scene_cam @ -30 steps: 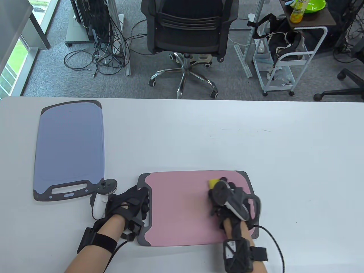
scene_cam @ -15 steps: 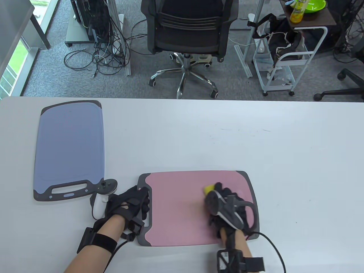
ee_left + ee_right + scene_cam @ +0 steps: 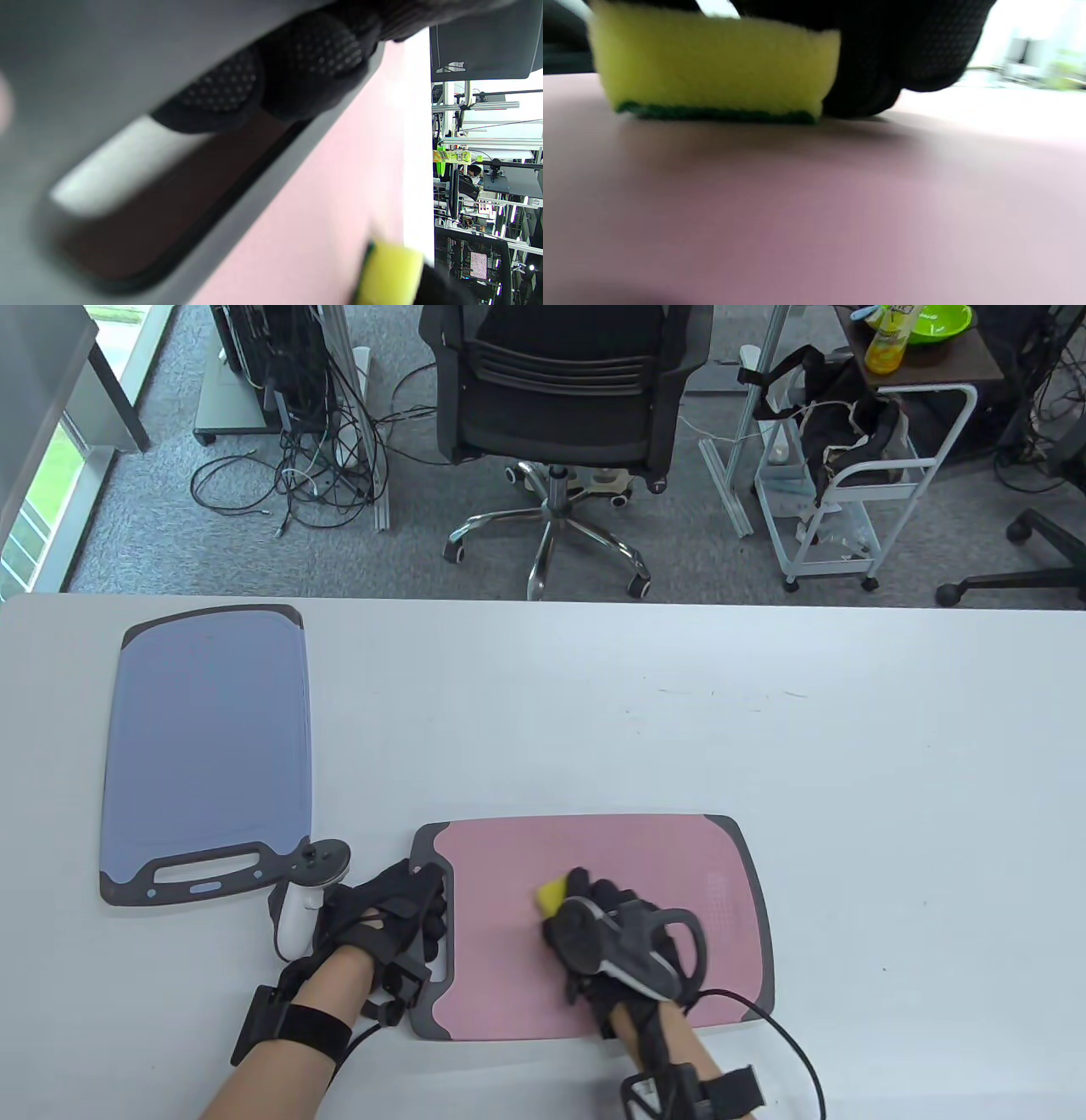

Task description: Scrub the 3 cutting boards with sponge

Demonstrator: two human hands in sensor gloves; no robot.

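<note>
A pink cutting board [image 3: 509, 950] with grey ends lies at the table's front centre. My right hand [image 3: 594, 912] grips a yellow sponge [image 3: 553, 895] with a green scrub layer and holds it flat on the pink surface [image 3: 814, 203], green side down [image 3: 712, 113]. My left hand [image 3: 399, 912] rests on the board's grey handle end, and two fingertips [image 3: 314, 51] lie at the handle slot. The sponge [image 3: 390, 275] also shows in the left wrist view. A blue cutting board [image 3: 208, 746] lies at the left. Only these two boards are in view.
The white table [image 3: 848, 780] stretches bare to the right and back. Beyond its far edge stand an office chair [image 3: 564, 407], a white trolley [image 3: 848, 492] and loose cables [image 3: 297, 475] on the carpet.
My right hand has slid the sponge leftward and slightly nearer across the pink board, from its right part to the middle. The left hand has stayed on the handle end.
</note>
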